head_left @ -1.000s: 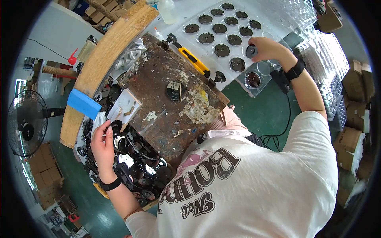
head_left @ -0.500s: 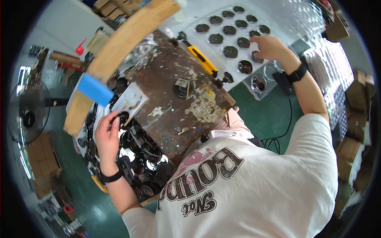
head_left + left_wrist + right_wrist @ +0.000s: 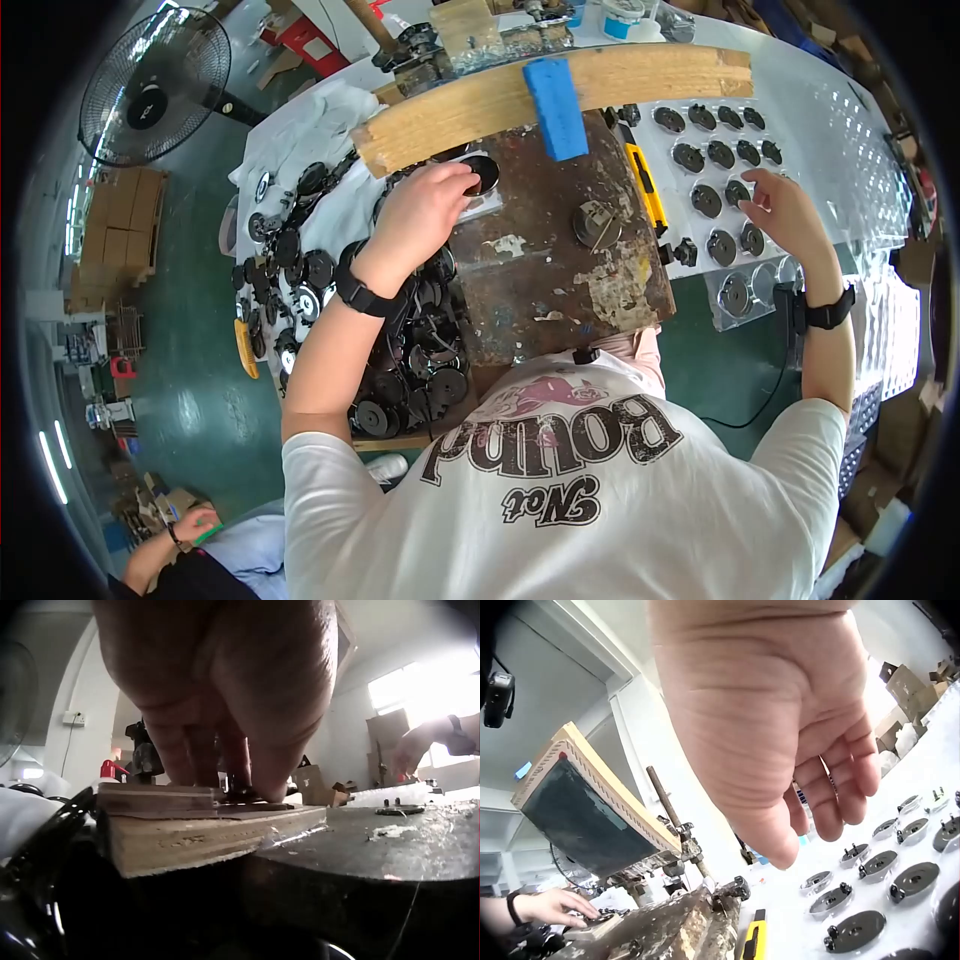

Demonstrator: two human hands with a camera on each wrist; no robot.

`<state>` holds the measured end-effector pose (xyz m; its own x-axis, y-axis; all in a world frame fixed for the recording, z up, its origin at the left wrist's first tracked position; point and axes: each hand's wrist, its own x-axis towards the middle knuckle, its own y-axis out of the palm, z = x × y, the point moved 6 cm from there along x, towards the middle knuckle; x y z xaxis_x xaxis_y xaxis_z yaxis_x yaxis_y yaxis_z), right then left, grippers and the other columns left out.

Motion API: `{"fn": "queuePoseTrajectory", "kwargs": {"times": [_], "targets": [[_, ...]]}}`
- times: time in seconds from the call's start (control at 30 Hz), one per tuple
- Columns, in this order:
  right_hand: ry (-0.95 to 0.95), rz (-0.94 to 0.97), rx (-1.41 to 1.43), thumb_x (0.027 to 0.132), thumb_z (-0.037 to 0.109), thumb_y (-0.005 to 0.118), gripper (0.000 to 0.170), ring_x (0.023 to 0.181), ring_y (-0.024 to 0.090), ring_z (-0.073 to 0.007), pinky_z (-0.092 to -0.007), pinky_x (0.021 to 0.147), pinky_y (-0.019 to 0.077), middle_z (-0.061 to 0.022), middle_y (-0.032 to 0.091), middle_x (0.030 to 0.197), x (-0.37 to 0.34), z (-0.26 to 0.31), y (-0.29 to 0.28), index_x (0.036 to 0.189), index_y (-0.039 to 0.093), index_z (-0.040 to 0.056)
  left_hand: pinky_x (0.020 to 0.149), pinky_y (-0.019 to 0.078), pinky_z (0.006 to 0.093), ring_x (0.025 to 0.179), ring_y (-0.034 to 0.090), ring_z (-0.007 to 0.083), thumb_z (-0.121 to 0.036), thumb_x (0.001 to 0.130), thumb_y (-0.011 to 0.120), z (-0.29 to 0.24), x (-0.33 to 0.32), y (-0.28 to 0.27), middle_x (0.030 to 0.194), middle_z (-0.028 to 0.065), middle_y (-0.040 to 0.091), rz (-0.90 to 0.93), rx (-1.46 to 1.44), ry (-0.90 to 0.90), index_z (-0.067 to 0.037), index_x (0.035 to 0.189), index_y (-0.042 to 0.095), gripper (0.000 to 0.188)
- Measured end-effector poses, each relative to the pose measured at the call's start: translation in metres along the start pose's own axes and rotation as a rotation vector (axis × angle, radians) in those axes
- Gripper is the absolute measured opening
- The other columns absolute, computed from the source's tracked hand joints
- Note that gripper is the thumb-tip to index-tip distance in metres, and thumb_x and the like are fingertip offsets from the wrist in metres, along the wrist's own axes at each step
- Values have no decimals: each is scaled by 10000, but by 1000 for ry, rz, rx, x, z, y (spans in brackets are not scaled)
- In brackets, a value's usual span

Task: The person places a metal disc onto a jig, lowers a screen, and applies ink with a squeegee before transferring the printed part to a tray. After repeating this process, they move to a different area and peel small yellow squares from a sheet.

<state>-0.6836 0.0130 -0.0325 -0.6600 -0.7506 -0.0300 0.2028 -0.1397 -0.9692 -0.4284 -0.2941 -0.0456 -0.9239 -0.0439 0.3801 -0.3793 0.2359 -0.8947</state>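
Over a small block (image 3: 484,206) at the bench's left edge, my left hand (image 3: 418,215) holds a black disc (image 3: 485,174) by its near side. Thumb and fingers point down at the disc on the wooden block (image 3: 180,844) in the left wrist view; the palm hides part of it. My right hand (image 3: 787,214) is above the clear tray of dark discs (image 3: 706,201), fingers loosely bent and nothing between them. The right wrist view shows this hand (image 3: 780,727) above and behind several seated discs (image 3: 856,931).
A curved wooden beam (image 3: 450,115) with a blue block (image 3: 556,108) crosses above the stained bench (image 3: 520,290). A round piece (image 3: 597,226) lies there. Beside it is a yellow cutter (image 3: 645,185). Loose black parts (image 3: 372,418) fill the left side. A fan (image 3: 150,100) stands beyond.
The head view has turned left. My left hand has gone from the loose parts to the small block with a black disc. My right hand has let go of a disc in the tray.
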Motion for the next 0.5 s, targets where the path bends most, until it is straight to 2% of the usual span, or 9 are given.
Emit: {"fn": "queuePoseTrajectory", "kwargs": {"times": [0.07,0.17,0.23,0.33,0.37,0.47,0.5], "targets": [[-6,9,4,732,173,634,342,685,597,-284,-370,619,457,-112,611,728,2,4,-2,1052,588,62,755,480,355,878,586,285,-142,798,598,5,-3,2,947,84,620,73,13,-29,-46,964,628,194],[-7,-7,27,765,109,638,291,621,546,-195,-301,593,437,-97,571,678,11,17,-8,1032,581,9,765,478,358,886,586,286,-195,808,593,7,1,1,986,89,612,12,18,-95,-54,1012,612,249],[-53,-37,52,769,106,635,286,623,546,-184,-301,594,437,-92,571,675,19,35,-17,1032,582,7,771,477,360,890,586,286,-221,813,591,8,4,3,1006,91,608,-25,23,-133,-58,1036,604,277],[-135,-101,101,777,100,631,277,627,545,-163,-300,597,435,-82,571,670,32,59,-36,1031,583,1,875,439,368,1016,545,285,-261,837,586,20,6,20,1155,119,552,60,94,-202,-105,1171,556,370],[-131,-110,111,781,97,627,287,652,549,-151,-298,615,443,-78,586,711,38,63,-42,1047,579,1,875,439,368,1016,545,285,-261,837,586,24,7,18,1155,119,552,49,96,-208,-105,1171,556,370],[-133,-122,128,789,90,620,308,702,558,-127,-292,649,458,-71,615,795,48,83,-58,1079,570,1,892,428,370,1046,531,285,-289,839,578,33,4,19,1215,108,519,203,82,-109,-143,1219,531,410],[-245,-180,241,792,81,615,315,747,563,-122,-285,686,461,-71,617,857,48,99,-68,1092,564,0,892,428,370,1046,531,285,-289,839,578,37,5,14,1215,108,519,193,82,-118,-143,1219,531,410]]}}
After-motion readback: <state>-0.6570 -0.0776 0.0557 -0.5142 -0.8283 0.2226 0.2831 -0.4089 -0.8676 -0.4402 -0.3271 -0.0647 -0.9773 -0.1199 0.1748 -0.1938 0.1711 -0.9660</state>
